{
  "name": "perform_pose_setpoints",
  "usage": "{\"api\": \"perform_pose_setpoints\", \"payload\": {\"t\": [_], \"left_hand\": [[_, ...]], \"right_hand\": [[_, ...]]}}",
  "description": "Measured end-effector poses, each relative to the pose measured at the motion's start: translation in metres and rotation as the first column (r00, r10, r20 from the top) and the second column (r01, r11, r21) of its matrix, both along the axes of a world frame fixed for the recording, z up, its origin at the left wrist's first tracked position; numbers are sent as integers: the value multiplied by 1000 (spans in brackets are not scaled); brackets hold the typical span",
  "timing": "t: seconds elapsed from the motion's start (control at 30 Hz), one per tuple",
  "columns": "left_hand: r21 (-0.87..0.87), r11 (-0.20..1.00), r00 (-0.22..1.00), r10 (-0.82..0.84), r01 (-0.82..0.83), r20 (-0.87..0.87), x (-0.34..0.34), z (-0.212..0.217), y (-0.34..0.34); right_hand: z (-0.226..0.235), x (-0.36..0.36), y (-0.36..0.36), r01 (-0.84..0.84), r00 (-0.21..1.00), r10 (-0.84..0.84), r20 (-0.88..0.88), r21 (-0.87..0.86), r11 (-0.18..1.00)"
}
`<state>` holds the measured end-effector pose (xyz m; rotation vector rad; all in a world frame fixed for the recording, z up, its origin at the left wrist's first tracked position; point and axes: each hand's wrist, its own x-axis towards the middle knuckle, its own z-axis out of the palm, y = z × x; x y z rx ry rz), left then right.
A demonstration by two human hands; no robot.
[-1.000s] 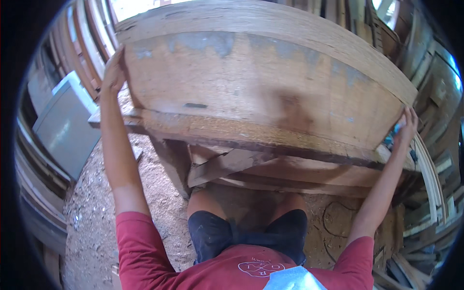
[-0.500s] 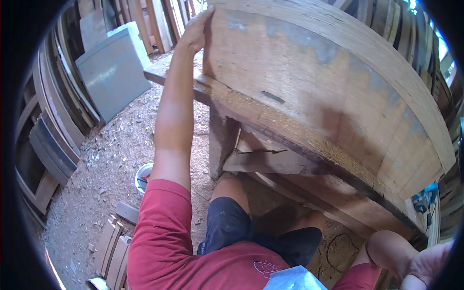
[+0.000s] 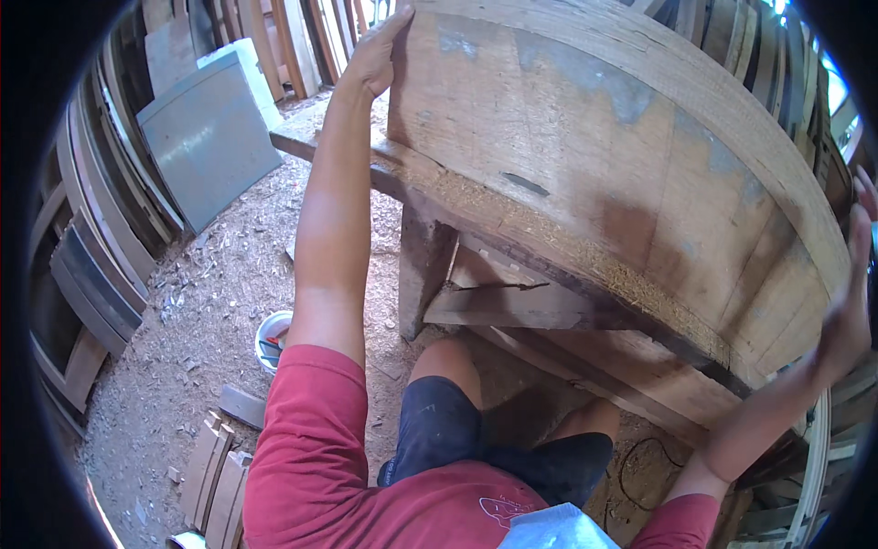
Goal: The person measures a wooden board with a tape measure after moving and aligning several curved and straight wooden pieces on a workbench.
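A large wooden panel (image 3: 558,119) stands on edge along a rough wooden bench (image 3: 512,212); its face has patches of grey and a thick rail runs along its top. My left hand (image 3: 377,57) is against the panel's left end, holding it near the top corner with the fingers pointing up. At the far right, my right hand (image 3: 851,293) is raised beside the panel's right end, fingers stretched upward; whether it touches the panel I cannot tell.
Sawdust covers the bench and the floor. A white bucket (image 3: 273,340) with tools stands on the floor at left, near some short wood pieces (image 3: 208,476). A grey panel (image 3: 210,137) leans against stacked boards. Under the bench lies a thin dark cord (image 3: 631,494).
My right hand has risen from the lower right to the panel's right end, turning its fingers upward. The left hand stays at the panel's left end.
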<state>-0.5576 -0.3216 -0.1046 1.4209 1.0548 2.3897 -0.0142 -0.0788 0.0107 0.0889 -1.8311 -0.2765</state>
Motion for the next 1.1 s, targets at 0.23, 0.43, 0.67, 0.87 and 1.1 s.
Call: {"api": "perform_pose_setpoints", "payload": {"t": [0.23,0.43,0.67,0.87,1.1], "left_hand": [[-25,981,968,194,-192,162,-13,-7,-5],[-38,973,969,229,-226,97,-8,-9,-9],[-37,975,968,220,-217,120,-16,-10,-16],[-71,991,992,118,-115,40,-5,3,-11],[-137,966,959,241,-221,148,-19,-10,-17]], "right_hand": [[21,-75,58,534,804,-514,299,16,845],[-4,-93,80,624,781,-624,-27,40,780],[-13,-97,76,605,795,-602,-68,17,796],[-9,-89,75,614,787,-617,5,90,784],[4,-83,82,467,842,-479,250,108,878]]}}
